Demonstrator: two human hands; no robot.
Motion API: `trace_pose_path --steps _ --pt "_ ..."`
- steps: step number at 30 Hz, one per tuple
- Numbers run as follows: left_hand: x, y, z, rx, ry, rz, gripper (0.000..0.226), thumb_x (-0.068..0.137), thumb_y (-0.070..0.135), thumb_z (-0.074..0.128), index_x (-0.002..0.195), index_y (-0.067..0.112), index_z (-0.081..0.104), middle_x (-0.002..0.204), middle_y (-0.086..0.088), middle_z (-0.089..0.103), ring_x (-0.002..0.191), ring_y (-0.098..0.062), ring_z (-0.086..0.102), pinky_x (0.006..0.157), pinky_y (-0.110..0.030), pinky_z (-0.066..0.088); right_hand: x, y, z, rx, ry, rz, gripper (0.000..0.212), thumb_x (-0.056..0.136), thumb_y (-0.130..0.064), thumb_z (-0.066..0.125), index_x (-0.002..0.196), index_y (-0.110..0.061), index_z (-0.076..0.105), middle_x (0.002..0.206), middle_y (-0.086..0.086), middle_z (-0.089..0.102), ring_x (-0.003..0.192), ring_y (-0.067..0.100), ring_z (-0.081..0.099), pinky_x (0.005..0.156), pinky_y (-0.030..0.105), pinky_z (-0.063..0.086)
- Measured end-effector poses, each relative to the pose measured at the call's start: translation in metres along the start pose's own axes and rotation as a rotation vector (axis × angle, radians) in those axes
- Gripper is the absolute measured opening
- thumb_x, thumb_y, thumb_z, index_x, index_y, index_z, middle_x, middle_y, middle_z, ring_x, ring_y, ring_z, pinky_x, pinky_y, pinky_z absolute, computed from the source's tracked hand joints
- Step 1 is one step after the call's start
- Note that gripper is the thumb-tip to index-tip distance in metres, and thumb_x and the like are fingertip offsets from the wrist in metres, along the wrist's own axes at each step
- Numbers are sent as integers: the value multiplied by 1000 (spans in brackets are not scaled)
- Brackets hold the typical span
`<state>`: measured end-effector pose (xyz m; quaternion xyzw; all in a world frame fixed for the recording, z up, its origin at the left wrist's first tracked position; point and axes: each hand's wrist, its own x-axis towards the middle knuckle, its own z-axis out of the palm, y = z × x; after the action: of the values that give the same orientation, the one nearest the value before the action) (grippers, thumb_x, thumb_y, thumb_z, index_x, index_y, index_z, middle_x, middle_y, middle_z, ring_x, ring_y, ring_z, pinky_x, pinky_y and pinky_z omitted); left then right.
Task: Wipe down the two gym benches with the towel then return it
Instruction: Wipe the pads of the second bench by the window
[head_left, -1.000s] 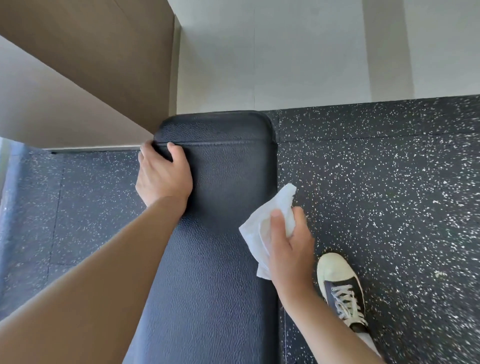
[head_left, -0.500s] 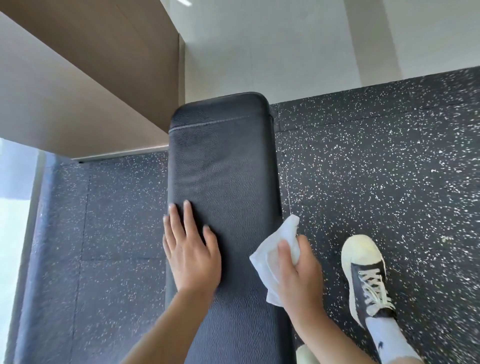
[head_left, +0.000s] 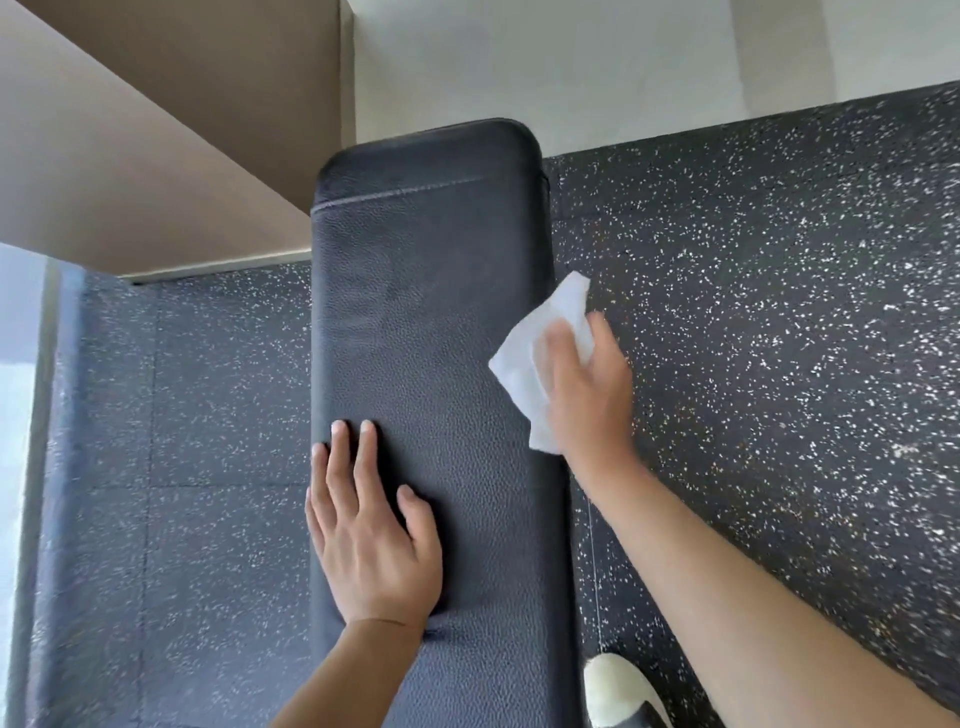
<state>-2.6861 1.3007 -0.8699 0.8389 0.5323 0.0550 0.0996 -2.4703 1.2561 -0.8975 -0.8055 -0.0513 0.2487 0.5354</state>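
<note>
speckled rubber gym floor (head_left: 779, 364) | gym bench (head_left: 431, 322) long axis runs away | left hand (head_left: 371, 535) flat on pad | right hand (head_left: 589, 387) grips towel (head_left: 540, 353) at right edge

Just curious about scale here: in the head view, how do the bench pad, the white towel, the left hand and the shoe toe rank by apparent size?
1. bench pad, by far
2. left hand
3. white towel, partly covered by the right hand, so unsure against the left hand
4. shoe toe, cut off by the frame

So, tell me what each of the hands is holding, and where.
Right hand grips the towel by its right part. Left hand holds nothing, flat on the bench.
</note>
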Motion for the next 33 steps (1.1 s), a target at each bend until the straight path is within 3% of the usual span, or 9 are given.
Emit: trace_pose_path --steps 6,14,18,21,28,33 --pt "-1 2 2 -7 8 -6 70 93 31 39 162 21 32 173 0 23 160 -27 17 128 -53 18 -125 61 -42 13 -102 20 50 98 -70 46 90 -21 50 70 -1 54 66 21 56 64 53 48" --pt "2 2 2 25 6 0 70 93 31 37 162 16 32 172 -6 24 159 -30 19 128 -53 17 29 -18 4 31 -30 7 35 90 -59 43 76 -28 37 67 -6 46 65 19 46 64 44 39" --pt "1 4 1 43 -10 -11 72 92 30 38 162 15 33 172 -6 24 159 -31 20 128 -54 17 98 -50 21 19 -36 11 31 91 -53 45 83 -23 43 76 -2 52 75 26 51 76 49 49" --pt "1 4 2 48 0 -18 73 90 30 39 161 14 35 170 -8 27 158 -34 23 127 -56 20 90 -43 17 -3 -68 -22 28 96 -49 47 79 -28 39 71 -7 49 72 22 51 71 46 46" --pt "3 4 3 49 -8 -29 76 87 30 40 160 12 36 170 -10 27 158 -35 23 126 -58 21 -30 23 -20 -19 -120 -62 37 103 -59 45 87 -26 44 70 -4 51 67 22 55 64 50 46" --pt "3 2 4 72 -15 -22 77 86 30 41 161 12 35 171 -9 26 158 -35 23 126 -58 21 1 3 -12 -39 -101 -70 34 101 -57 41 85 -27 43 68 -7 50 65 19 51 63 45 44"
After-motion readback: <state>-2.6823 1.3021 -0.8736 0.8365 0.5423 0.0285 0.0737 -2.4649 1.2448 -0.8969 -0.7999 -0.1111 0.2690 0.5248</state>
